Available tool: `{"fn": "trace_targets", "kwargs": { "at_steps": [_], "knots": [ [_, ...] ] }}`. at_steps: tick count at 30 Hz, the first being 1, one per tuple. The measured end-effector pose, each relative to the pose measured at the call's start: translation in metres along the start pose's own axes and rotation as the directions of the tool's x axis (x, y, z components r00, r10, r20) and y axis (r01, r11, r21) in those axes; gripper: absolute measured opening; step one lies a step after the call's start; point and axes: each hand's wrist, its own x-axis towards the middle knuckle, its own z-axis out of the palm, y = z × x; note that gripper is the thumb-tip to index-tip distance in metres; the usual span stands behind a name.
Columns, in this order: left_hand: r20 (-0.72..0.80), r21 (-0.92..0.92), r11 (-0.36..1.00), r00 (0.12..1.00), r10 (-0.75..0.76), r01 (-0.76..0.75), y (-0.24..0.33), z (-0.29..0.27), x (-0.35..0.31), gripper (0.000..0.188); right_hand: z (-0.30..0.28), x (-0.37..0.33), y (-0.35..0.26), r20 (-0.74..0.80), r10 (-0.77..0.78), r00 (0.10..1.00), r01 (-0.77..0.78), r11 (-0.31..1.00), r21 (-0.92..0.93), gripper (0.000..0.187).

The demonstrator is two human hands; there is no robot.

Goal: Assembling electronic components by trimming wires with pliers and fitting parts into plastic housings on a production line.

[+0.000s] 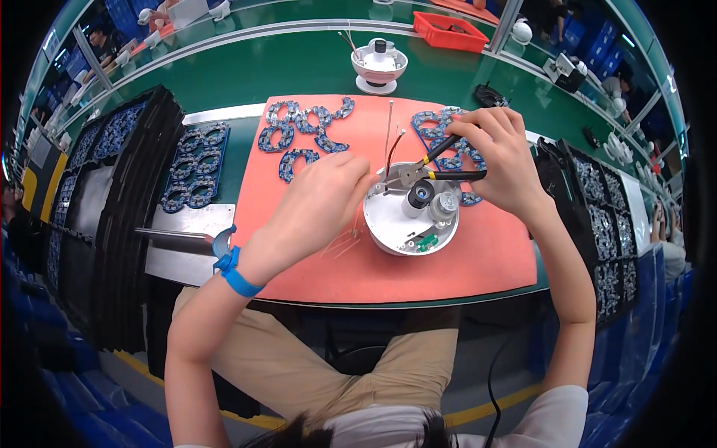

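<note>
A round white camera housing [386,222] stands on the salmon-coloured mat, with a black lens [420,196], a clear-fronted round part [444,207] and a small green circuit board [427,242] inside. My right hand [506,160] grips cutting pliers [411,177] with black and yellow handles, their jaws over the housing's far left part. Thin wires [390,145] rise there, beside the jaws. My left hand [317,198] is closed at the housing's left rim, fingertips pinched together; what they hold is hidden. A blue strap [237,278] circles the left wrist.
Ring-shaped blue circuit boards [278,137] lie on the mat, more on a panel [196,166] at left. Black trays of boards [112,142] stand on both sides. Beyond the mat are another white housing [379,66] and a red bin [450,31]. Loose wire pieces [345,243] lie near my left hand.
</note>
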Motion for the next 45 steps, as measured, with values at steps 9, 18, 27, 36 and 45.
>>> {"fn": "trace_targets", "kwargs": {
  "at_steps": [9,18,27,36,45],
  "knots": [
    [0.049,0.047,0.997,0.997,-0.059,0.056,0.007,-0.007,0.001,0.019,0.007,-0.005,-0.001,-0.033,-0.024,0.999,0.021,0.995,-0.092,0.040],
    [0.437,-0.384,0.851,0.882,-0.175,0.359,0.025,-0.055,-0.051,0.029,-0.001,-0.042,-0.001,0.210,0.559,0.802,-0.566,0.599,0.566,0.026],
    [0.892,-0.429,-0.089,0.407,-0.195,0.899,0.009,0.046,-0.180,0.039,0.014,-0.078,-0.047,0.641,0.630,0.439,-0.749,-0.138,0.648,0.028],
    [0.918,-0.310,-0.273,0.212,-0.335,0.911,-0.004,0.078,-0.177,0.046,0.020,-0.082,-0.071,0.685,0.589,0.430,-0.702,-0.259,0.663,0.045],
    [0.780,-0.571,0.325,0.622,-0.072,0.754,0.032,0.056,-0.163,0.027,0.031,-0.080,-0.074,0.746,0.508,0.430,-0.462,-0.586,0.666,0.040]
  ]
}}
